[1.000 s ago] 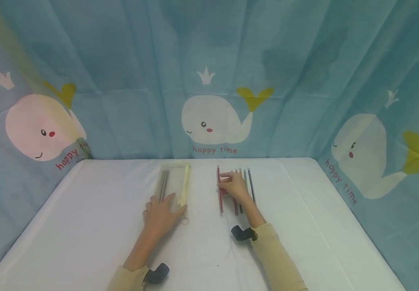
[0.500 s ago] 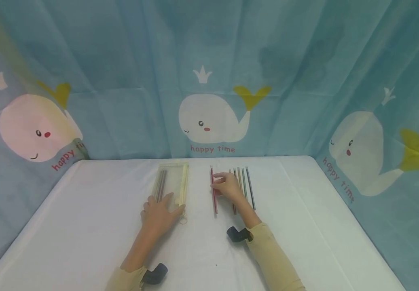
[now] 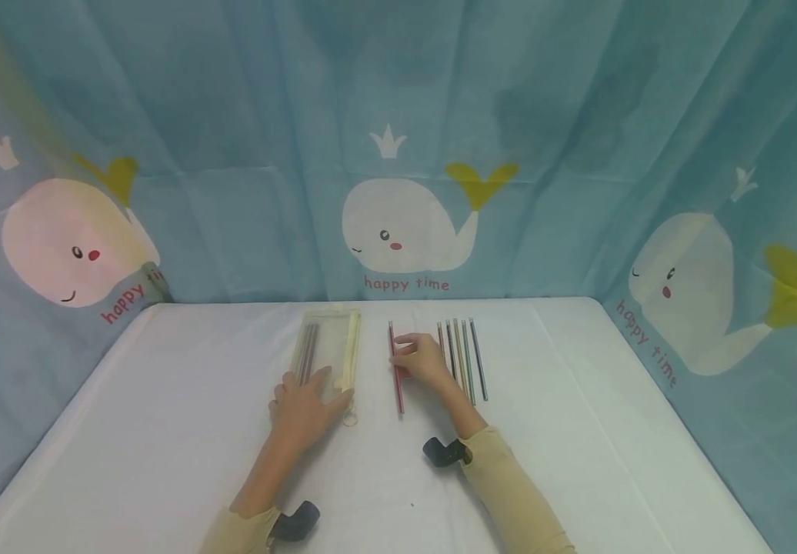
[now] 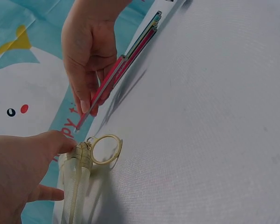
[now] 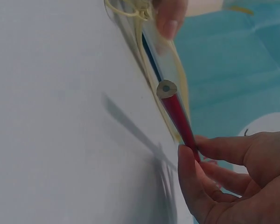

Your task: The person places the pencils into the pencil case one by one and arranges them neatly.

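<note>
A red pencil (image 3: 396, 369) is pinched between the thumb and fingers of my right hand (image 3: 421, 360), held just above the table. Its flat, unsharpened end with a dark core faces the camera in the right wrist view. To its left lies a see-through pouch (image 3: 334, 338) with a pale yellow zip edge; a few dark pencils (image 3: 310, 346) show within it. My left hand (image 3: 301, 408) rests on the near part of the pouch, fingers spread. In the left wrist view, its thumb touches the zip end beside a ring (image 4: 106, 149).
Right of my right hand, several pencils (image 3: 468, 362) in different colours lie side by side on the white tablecloth (image 3: 578, 431). A blue curtain (image 3: 565, 231) printed with whales stands behind and along the sides of the table.
My right hand has carried the red pencil leftward, away from the row of pencils and closer to the pouch. The left hand has stayed on the pouch.
</note>
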Demonstrator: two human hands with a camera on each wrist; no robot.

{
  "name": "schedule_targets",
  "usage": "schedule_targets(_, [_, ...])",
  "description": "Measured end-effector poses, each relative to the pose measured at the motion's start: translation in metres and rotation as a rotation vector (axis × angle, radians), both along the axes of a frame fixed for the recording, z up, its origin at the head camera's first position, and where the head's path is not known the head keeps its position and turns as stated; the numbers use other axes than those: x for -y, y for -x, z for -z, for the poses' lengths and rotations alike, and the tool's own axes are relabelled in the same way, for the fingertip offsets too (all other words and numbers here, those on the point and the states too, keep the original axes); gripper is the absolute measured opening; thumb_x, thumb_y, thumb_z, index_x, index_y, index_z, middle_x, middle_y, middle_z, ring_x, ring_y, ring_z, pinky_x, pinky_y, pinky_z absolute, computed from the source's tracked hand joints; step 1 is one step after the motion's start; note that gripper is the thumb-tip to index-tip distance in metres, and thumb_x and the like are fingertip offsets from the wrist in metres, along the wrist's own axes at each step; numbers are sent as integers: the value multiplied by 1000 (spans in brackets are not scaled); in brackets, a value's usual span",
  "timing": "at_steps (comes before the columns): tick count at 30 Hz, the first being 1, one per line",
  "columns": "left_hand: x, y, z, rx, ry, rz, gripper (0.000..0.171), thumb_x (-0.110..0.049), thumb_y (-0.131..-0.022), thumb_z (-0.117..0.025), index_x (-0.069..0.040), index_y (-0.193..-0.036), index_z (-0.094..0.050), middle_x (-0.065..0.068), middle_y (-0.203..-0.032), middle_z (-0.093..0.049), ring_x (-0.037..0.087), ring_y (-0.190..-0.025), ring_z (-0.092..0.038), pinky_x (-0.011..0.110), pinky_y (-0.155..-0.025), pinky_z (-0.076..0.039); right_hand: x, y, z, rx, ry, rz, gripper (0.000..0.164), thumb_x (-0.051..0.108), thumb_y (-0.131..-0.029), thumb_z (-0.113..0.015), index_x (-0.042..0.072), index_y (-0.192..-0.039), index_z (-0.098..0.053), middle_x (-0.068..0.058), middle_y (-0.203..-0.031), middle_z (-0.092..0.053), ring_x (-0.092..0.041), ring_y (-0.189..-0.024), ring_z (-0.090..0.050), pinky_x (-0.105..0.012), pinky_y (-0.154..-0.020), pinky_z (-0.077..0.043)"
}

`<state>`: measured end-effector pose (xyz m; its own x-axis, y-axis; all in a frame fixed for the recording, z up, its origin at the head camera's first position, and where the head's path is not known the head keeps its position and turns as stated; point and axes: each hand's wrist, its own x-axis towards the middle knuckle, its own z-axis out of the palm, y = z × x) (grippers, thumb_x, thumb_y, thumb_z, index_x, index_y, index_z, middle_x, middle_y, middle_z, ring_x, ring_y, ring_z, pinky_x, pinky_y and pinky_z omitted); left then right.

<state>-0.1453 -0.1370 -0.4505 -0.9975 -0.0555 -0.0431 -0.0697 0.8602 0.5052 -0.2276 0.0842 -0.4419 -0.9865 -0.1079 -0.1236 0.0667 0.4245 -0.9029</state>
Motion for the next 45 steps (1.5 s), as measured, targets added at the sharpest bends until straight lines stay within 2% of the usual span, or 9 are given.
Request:
schedule_targets(12, [-2, 1, 3, -9, 0, 7, 74, -54, -98, -67, -6, -153, -53, 38, -135, -45, 49, -114, -45, 67, -92, -38, 20, 2, 5, -2, -12, -28, 40, 5, -93, -77, -3, -131, -68, -18, -106, -77, -23, -87, -75, -31, -78, -60])
schedule_targets(24, [-2, -2, -3, -7, -1, -7, 74, -53, -98, -68, -7, -153, -53, 36, -132, -46, 46, -112, -46, 64, -92, -38, 37, 10, 5, -20, -3, -58, 40, 4, -93, -77, -4, -131, -68, -19, -106, -77, -24, -85, -76, -30, -75, -60])
schedule_targets(31, [-1, -2, -2, -5, -4, -7, 75, -53, -97, -68, -6, -154, -52, 36, -132, -45, 47, -111, -45, 65, -92, -37, 46, 15, 6, -23, -9, -64, 41, 4, -92, -78, -5, -131, -67, -21, -108, -76, -26, -87, -76, -30, -75, -60])
schedule_targets(38, [0, -1, -2, -8, -6, -15, 74, -55, -98, -67, -6, -153, -54, 35, -129, -46, 44, -107, -45, 61, -89, -38, 54, 17, 6, -7, 33, -77, 40, 1, -92, -77, -8, -130, -67, -24, -109, -77, -30, -89, -78, -31, -74, -61])
schedule_targets(45, [0, -1, -2, 5, -12, -22, 75, -56, -98, -67, -7, -153, -54, 34, -130, -45, 44, -108, -44, 60, -89, -37, 61, 21, 10, 30, 74, -83, 40, 0, -92, -76, -8, -131, -67, -23, -108, -77, -27, -83, -78, -29, -72, -61])
